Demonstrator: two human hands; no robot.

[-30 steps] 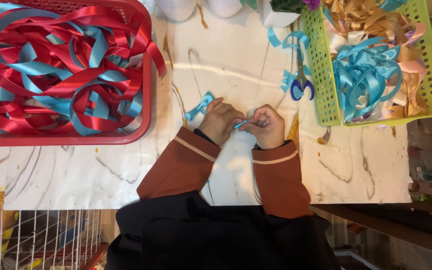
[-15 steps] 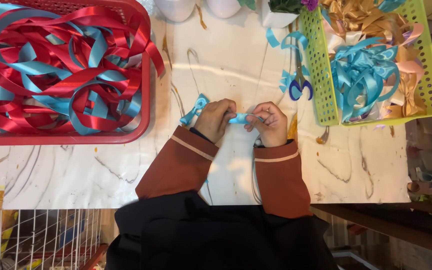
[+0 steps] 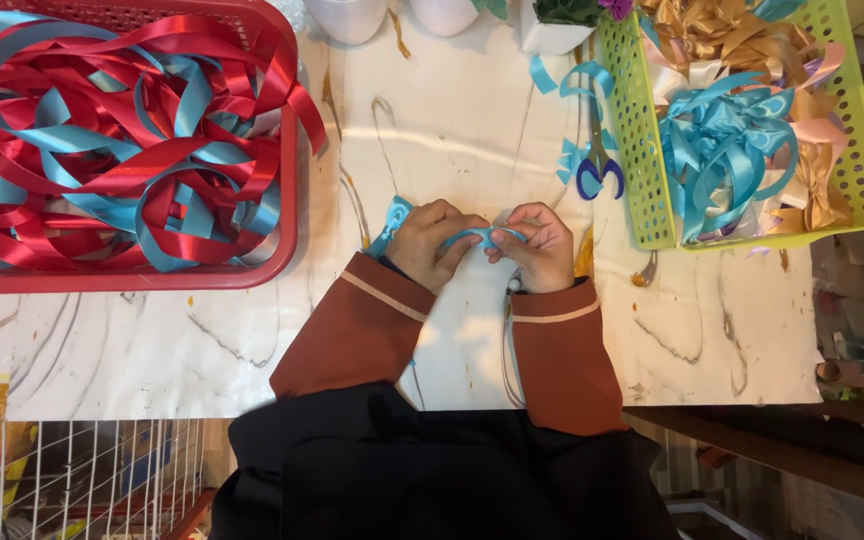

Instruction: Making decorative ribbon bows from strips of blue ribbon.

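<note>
Both my hands meet at the middle of a white marble-patterned table (image 3: 252,340), folding one strip of light blue ribbon (image 3: 493,236). My left hand (image 3: 434,243) pinches the strip, and its free end (image 3: 390,226) sticks out to the left past my wrist. My right hand (image 3: 539,245) grips the other end, with a small loop arched between the two hands. Both sleeves are rust brown with a pale stripe at the cuff.
A red basket (image 3: 282,215) heaped with red and blue ribbon fills the far left. A lime green basket (image 3: 642,170) at the right holds finished blue, gold and pink bows. Blue-handled scissors (image 3: 598,170) and ribbon scraps lie beside it. White pots stand along the far edge.
My hands have shifted slightly apart and the ribbon between them now arches into a loop. The baskets and scissors have not moved.
</note>
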